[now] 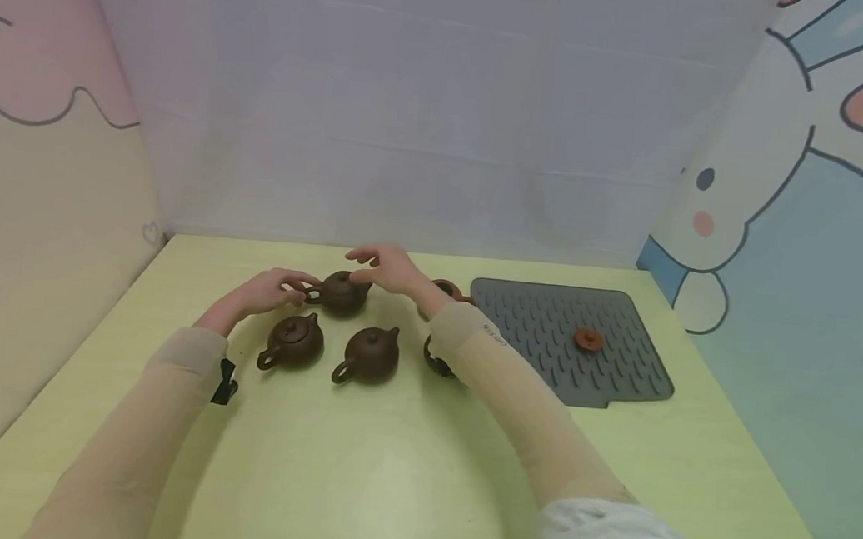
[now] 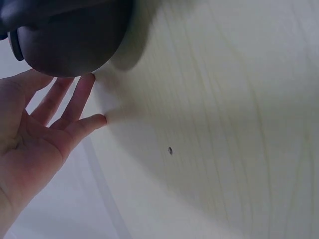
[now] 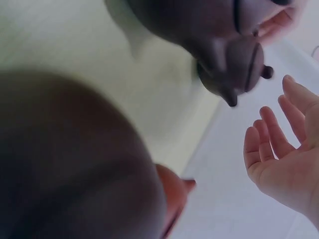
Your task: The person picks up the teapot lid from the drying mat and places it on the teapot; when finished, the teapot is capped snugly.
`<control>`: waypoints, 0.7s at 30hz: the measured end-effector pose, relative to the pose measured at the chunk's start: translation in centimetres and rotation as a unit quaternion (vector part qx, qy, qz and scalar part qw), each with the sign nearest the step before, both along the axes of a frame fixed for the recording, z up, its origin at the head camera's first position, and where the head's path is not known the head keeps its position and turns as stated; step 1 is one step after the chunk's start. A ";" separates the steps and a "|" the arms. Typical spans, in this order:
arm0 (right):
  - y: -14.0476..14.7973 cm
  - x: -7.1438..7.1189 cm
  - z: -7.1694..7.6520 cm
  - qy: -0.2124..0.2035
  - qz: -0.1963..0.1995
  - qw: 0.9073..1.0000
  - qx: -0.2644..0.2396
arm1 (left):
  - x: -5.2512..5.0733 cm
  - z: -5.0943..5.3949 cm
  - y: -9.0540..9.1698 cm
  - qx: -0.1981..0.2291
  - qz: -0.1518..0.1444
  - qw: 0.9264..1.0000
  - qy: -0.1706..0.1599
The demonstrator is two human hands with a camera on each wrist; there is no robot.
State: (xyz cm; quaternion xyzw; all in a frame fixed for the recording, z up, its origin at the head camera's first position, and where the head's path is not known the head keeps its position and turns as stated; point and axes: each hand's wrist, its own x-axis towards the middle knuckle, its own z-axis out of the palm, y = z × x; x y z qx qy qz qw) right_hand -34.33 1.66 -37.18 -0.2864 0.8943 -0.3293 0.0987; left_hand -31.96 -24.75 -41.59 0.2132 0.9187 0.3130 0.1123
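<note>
At the back of the group stands a dark brown teapot point(image 1: 343, 295), its handle to the left and spout to the right. My left hand point(image 1: 265, 291) is at its handle, fingers extended; the front-left teapot hides part of them in the left wrist view. My right hand point(image 1: 395, 271) hovers by the lid and spout, fingers loosely spread and apart from the teapot point(image 3: 239, 69) in the right wrist view. Closer in stand a front-left teapot point(image 1: 294, 342) and a front-middle teapot point(image 1: 373, 355), both dark brown and lidded.
Behind my right sleeve, a reddish-brown teapot point(image 1: 449, 287) and another dark teapot point(image 1: 436, 360) are partly hidden. A grey ridged mat point(image 1: 535, 298) lies at the right, with a reddish-brown lid point(image 1: 588, 340) on it. A white backdrop point(image 1: 411, 134) rises behind the table.
</note>
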 end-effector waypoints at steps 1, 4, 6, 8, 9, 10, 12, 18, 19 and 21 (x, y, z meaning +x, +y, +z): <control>0.3 0.0 0.4 0.002 0.002 1.000 -0.002 | 0.1 0.0 0.0 0.000 0.002 1.000 -0.003; 1.6 0.0 1.3 0.012 0.000 1.000 -0.011 | 0.4 0.2 0.0 -0.002 0.005 1.000 -0.007; 2.6 0.1 1.9 0.020 -0.002 1.000 -0.019 | 0.6 0.5 0.0 -0.010 0.003 1.000 -0.002; 3.7 0.3 2.4 0.024 -0.003 0.999 -0.029 | 0.9 0.9 0.1 -0.021 0.005 1.000 0.009; 4.3 0.4 2.6 0.025 -0.005 0.999 -0.033 | 1.0 1.1 0.1 -0.025 0.008 1.000 0.015; 4.9 0.5 2.7 0.027 -0.006 0.999 -0.036 | 1.1 1.4 0.3 -0.025 0.013 0.999 0.021; 6.2 0.7 3.0 0.033 -0.011 0.998 -0.045 | 1.3 2.1 0.6 -0.022 0.026 0.999 0.034; 9.6 1.4 3.6 0.040 -0.050 0.995 -0.076 | 1.0 4.6 2.2 0.012 0.055 0.994 0.096; 10.2 1.6 3.6 0.043 -0.056 0.994 -0.079 | 1.0 5.0 2.7 0.017 0.054 0.993 0.108; 11.4 1.9 3.6 0.051 -0.067 0.993 -0.088 | 0.8 5.8 3.8 0.022 0.048 0.990 0.130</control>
